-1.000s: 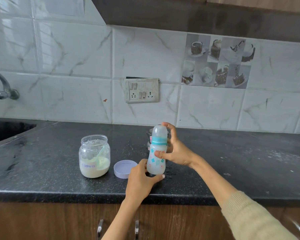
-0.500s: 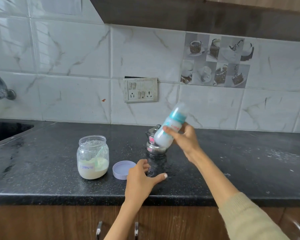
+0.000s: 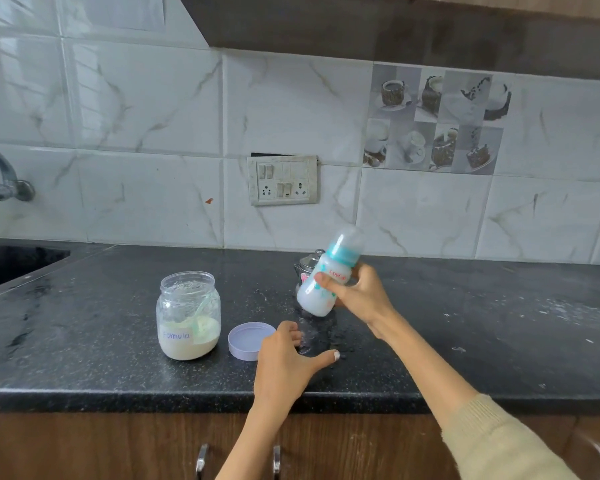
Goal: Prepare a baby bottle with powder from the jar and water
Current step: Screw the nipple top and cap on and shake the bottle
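**Capped baby bottle held tilted above a dark kitchen counter**

A small baby bottle (image 3: 321, 284) is in the air over a black speckled counter (image 3: 84, 327), tilted so its top leans up and to the right. Its body is cloudy white with milky liquid inside, printed with small teal and red marks. A teal ring sits at the neck, and a clear domed cap covers the top.

The right hand (image 3: 359, 296) grips the bottle around its middle. The thumb curls across the front of the body and the fingers wrap behind it, clamped on the plastic. A cream knitted sleeve (image 3: 499, 445) covers that forearm near the bottom right.

The left hand (image 3: 286, 358) is low over the front of the counter, below the bottle and apart from it. Its fingers are loosely spread, thumb stretched out to the right, holding nothing. Whether the fingertips touch the counter cannot be told.

Left of that hand lies a lilac lid (image 3: 250, 341), rim upward, just beside the fingers. Further left stands an open clear jar (image 3: 188, 315), about a third full of pale powder, with a handwritten label reading "Formula" and a scoop resting inside.

Behind the bottle, mostly hidden, stands a small steel vessel (image 3: 305, 266). Water droplets (image 3: 321, 336) spot the counter beneath the bottle. A socket plate (image 3: 283, 180) sits on the marble-tiled wall, and a tap (image 3: 0, 174) shows at far left.
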